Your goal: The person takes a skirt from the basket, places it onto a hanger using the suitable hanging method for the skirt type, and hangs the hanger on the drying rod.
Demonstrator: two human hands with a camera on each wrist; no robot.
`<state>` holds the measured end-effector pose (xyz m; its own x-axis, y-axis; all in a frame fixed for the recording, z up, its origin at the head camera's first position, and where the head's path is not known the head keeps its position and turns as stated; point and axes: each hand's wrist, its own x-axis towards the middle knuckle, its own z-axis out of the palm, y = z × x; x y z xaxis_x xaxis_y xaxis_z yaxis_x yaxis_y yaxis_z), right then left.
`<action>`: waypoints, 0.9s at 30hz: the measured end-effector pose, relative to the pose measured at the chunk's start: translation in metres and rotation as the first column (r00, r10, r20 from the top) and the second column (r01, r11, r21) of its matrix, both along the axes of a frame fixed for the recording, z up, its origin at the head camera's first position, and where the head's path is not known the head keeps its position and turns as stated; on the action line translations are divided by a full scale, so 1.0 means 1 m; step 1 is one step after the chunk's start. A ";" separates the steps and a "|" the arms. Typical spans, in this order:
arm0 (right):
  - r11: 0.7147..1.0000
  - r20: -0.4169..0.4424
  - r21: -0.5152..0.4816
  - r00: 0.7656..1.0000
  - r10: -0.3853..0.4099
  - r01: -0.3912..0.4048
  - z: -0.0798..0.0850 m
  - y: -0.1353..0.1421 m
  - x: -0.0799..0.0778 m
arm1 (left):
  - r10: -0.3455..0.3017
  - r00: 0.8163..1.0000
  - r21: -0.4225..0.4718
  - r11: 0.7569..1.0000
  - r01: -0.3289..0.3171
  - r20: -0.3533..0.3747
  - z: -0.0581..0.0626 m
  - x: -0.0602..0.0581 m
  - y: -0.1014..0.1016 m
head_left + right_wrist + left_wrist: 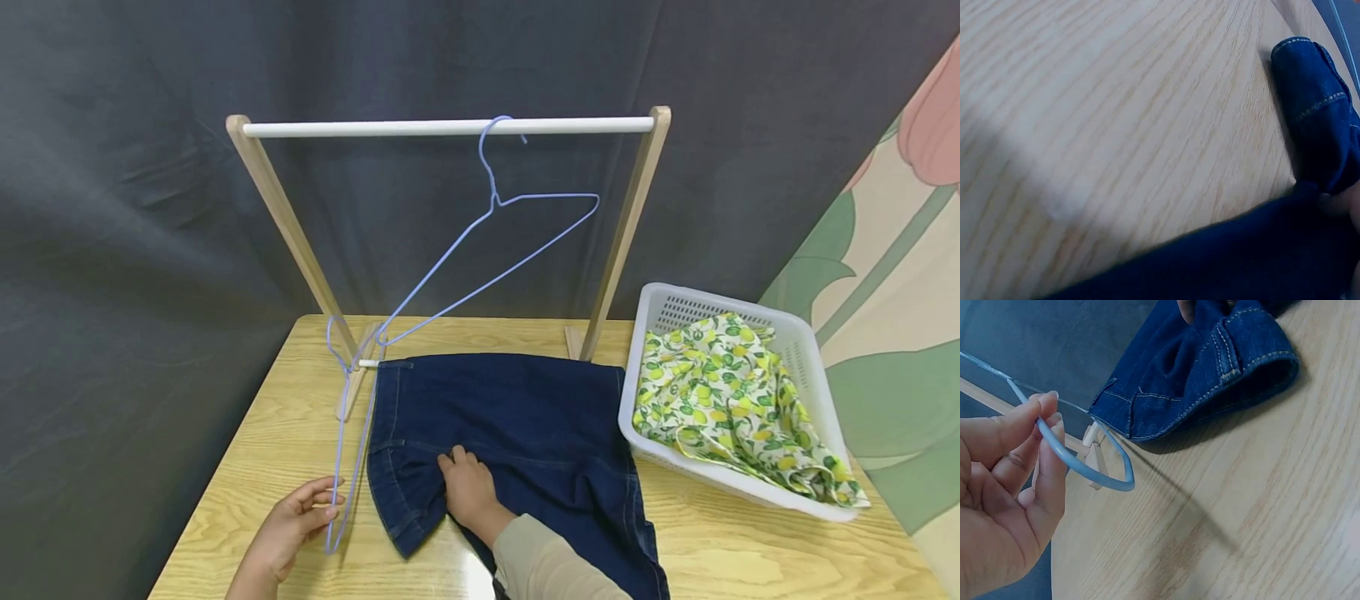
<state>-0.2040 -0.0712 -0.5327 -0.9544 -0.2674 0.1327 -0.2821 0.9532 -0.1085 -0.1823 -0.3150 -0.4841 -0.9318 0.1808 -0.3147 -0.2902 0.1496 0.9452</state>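
My left hand (288, 525) pinches the lower end of a light blue wire hanger (342, 433) between thumb and fingers, just left of a dark blue denim garment (517, 408). In the left wrist view the hanger's rounded corner (1079, 464) curves out past the fingertips. The garment lies on the table, its stitched waistband (1210, 394) with belt loops facing left and gaping partly open. My right hand (471, 492) grips a bunched fold of the denim near the waistband. Only a sliver of that hand shows in the right wrist view.
A rack with a white top bar (375, 129) and wooden legs stands behind the garment. Another light blue hanger (450, 246) hangs from it. At right, a white basket (641, 367) holds lemon-print fabric (720, 392). Dark curtain (450, 50) backs the wooden table (255, 433).
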 end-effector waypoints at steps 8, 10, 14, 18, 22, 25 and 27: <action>1.000 -0.060 -0.009 0.998 -0.018 0.018 -0.001 0.000 -0.001 | 0.002 1.000 0.012 1.000 -0.002 -0.025 -0.003 0.002 0.005; 1.000 -0.055 -0.007 0.998 -0.018 0.018 -0.001 0.002 -0.002 | 0.013 0.999 0.002 1.000 -0.013 -0.037 -0.004 0.002 0.008; 0.998 -0.042 -0.070 0.999 -0.010 0.007 0.000 0.007 -0.005 | 0.040 0.997 -0.061 0.997 -0.044 -0.070 -0.004 0.003 0.015; 0.977 -0.016 -0.215 1.000 -0.005 0.001 0.002 0.013 -0.008 | 0.069 0.995 -0.142 0.987 -0.079 -0.073 -0.004 0.004 0.021; 0.936 0.001 -0.353 1.000 -0.018 0.017 0.006 0.019 -0.009 | 0.080 0.994 -0.190 0.977 -0.094 -0.080 -0.004 0.004 0.026; 0.896 -0.002 -0.444 0.999 -0.034 0.030 0.009 0.023 -0.011 | 0.072 0.993 -0.210 0.974 -0.091 -0.098 -0.004 0.004 0.029; 0.867 -0.020 -0.497 0.999 -0.051 0.034 0.011 0.026 -0.012 | 0.071 0.991 -0.212 0.973 -0.093 -0.109 -0.003 0.005 0.031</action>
<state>-0.2162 -0.0453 -0.5217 -0.9563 -0.1178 0.2676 -0.2542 0.7870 -0.5622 -0.1775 -0.2844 -0.4871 -0.9694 0.0400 -0.2423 -0.2157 0.3332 0.9178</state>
